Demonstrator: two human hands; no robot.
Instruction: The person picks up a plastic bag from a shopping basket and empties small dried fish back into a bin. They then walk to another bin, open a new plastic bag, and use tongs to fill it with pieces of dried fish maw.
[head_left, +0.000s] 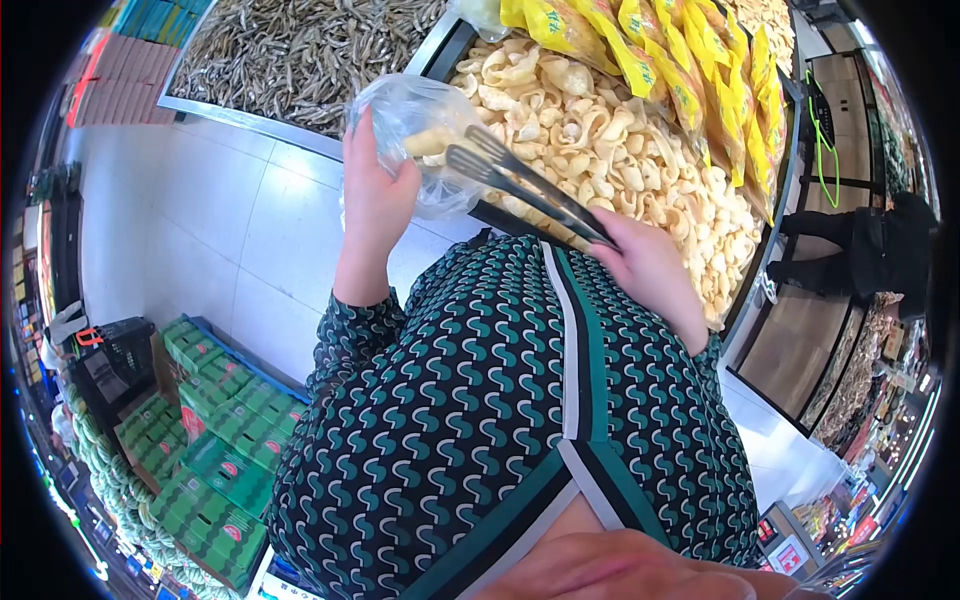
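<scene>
My left hand (380,195) is closed on the rim of a clear plastic bag (440,105) at the upper middle. Grey-black tongs (530,185) are in my right hand (645,265), their slotted ends at the bag's right side. Between the tong ends and the bag shows a pale yellow piece (428,142); whether the tongs grip it cannot be made out. Right beside and beyond the tongs lies a bin of pale, curled snack pieces (620,150). Yellow packets (640,50) lie along its far side.
A metal-edged bin of small dried fish (290,60) stands at the upper left. Stacked green boxes (215,490) are at the lower left. A person in dark clothes (865,250) is by the shelves at the right. Pale floor tiles (210,230) show at the left.
</scene>
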